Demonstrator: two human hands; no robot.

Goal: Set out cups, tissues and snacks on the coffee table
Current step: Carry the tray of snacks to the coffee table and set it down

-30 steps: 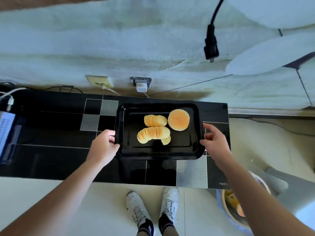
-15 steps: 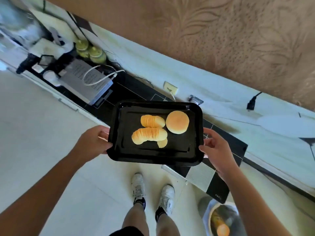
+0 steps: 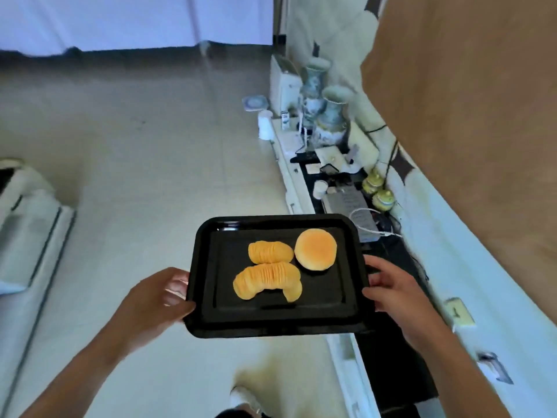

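Pale tiled floor [image 3: 150, 146] | both hands, left hand [image 3: 156, 297] and right hand [image 3: 391, 291], grip black tray [image 3: 271, 324] | ridged yellow snacks [image 3: 268, 279], round bun [image 3: 315, 249]

We find no legible text anywhere. The grey device [image 3: 349, 206] on the dark worktop [image 3: 388, 351] carries rows of marks, possibly print, too blurred for us to read. The small white carton [image 3: 285, 119] likewise.

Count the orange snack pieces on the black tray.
3, none seem hidden. Round flat orange bun at the black rectangular tray's far right; short ridged orange roll left of it; long curved ridged roll nearer, touching the short one.
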